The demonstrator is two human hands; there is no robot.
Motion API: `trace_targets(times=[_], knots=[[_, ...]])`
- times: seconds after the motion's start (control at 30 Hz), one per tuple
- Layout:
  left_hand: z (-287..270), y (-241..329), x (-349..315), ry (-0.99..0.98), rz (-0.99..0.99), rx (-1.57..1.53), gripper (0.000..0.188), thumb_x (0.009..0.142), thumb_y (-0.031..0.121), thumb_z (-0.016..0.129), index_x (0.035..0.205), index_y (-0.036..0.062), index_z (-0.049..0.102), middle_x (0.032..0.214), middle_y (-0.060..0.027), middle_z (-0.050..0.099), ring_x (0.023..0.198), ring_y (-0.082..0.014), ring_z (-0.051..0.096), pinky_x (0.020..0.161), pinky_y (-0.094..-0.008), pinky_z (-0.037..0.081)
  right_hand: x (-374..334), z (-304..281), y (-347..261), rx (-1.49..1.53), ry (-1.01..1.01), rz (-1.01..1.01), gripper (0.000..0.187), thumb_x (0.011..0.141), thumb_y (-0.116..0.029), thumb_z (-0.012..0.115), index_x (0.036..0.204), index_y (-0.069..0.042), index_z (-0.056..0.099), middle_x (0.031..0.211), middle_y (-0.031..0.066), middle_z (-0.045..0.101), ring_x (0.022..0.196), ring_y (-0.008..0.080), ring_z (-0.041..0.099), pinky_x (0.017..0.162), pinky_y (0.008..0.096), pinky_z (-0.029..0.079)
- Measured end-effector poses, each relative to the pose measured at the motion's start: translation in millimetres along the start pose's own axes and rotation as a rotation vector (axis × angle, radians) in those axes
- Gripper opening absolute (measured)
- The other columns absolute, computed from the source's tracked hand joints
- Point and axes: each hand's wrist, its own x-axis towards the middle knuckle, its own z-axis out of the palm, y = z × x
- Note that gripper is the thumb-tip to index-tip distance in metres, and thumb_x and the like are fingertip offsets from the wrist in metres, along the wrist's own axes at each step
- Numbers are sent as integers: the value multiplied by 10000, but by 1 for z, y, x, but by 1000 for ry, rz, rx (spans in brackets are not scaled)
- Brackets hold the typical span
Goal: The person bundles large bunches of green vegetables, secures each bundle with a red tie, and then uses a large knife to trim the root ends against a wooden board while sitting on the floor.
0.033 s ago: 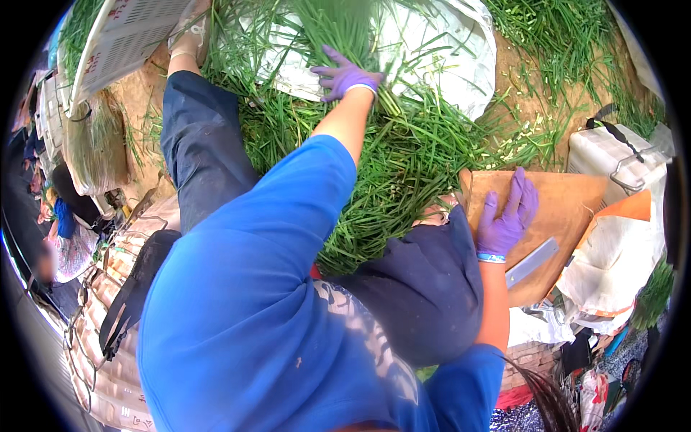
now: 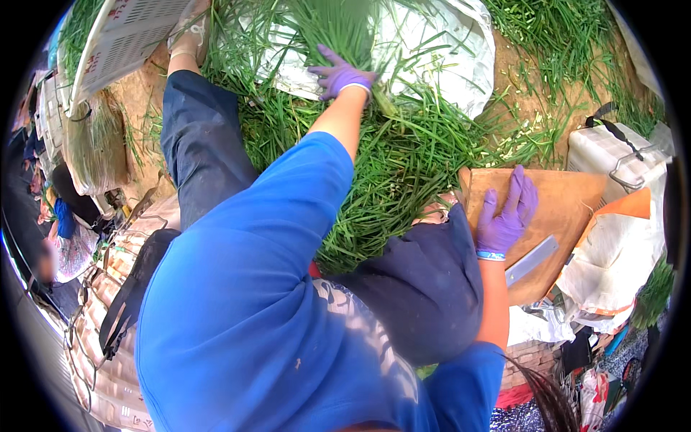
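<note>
At twelve o'clock, left hand gloved purple, grip closed around a bunch of green chives above the white sack, gathering stalks. At three o'clock, right hand flat, open, empty, steadying the wooden cutting board beside the cleaver.

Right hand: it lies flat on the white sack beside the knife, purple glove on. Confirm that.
Not quite. In the head view the right hand, purple glove on, lies flat on the wooden cutting board beside the knife, not on a white sack.
</note>
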Motion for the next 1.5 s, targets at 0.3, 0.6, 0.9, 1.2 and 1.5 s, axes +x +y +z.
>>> trace_targets(times=[0.3, 0.6, 0.9, 1.2, 1.5], knots=[[-10, -103, 114, -544, 265, -887, 775, 657, 183, 634, 1299, 112, 206, 1029, -229, 533, 902, -301, 547, 828, -398, 435, 4, 7, 6, 5, 66, -10, 486, 804, -287, 518, 1234, -82, 423, 1260, 67, 421, 1154, 279, 366, 998, 430, 232], [-151, -198, -22, -532, 1011, -909, 254, 747, 141, 537, 959, 17, 601, 938, -108, 614, 960, -196, 533, 838, -344, 412, -8, 25, 12, 46, 58, 65, 560, 767, -282, 511, 1273, -83, 375, 1266, 163, 380, 1166, 339, 331, 1000, 442, 230], [-258, -202, -155, -1121, 1310, -1060, 774, 533, -23, 634, 1257, 64, 372, 1120, -77, 503, 1001, -170, 491, 876, -311, 401, 45, -127, -106, 1982, -394, 44, 639, 780, -318, 567, 1329, -182, 270, 1248, 114, 393, 1164, 245, 370, 894, 455, 355], [-167, -244, -164, -1300, 1563, -336, 745, 458, -86, 733, 1149, 14, 473, 1077, -103, 558, 987, -184, 503, 827, -317, 436, -4, -107, -142, 2006, -173, -421, 389, 819, -208, 521, 1145, -3, 469, 1094, 142, 525, 1024, 240, 485, 851, 402, 408], [-202, -270, -183, -1272, 1691, -156, 705, 424, -110, 757, 1075, -11, 506, 1027, -101, 579, 920, -162, 519, 750, -311, 473, -100, -272, -253, 1555, -56, -471, 642, 694, -122, 657, 1225, 51, 341, 950, 102, 529, 833, 176, 516, 691, 310, 451]])
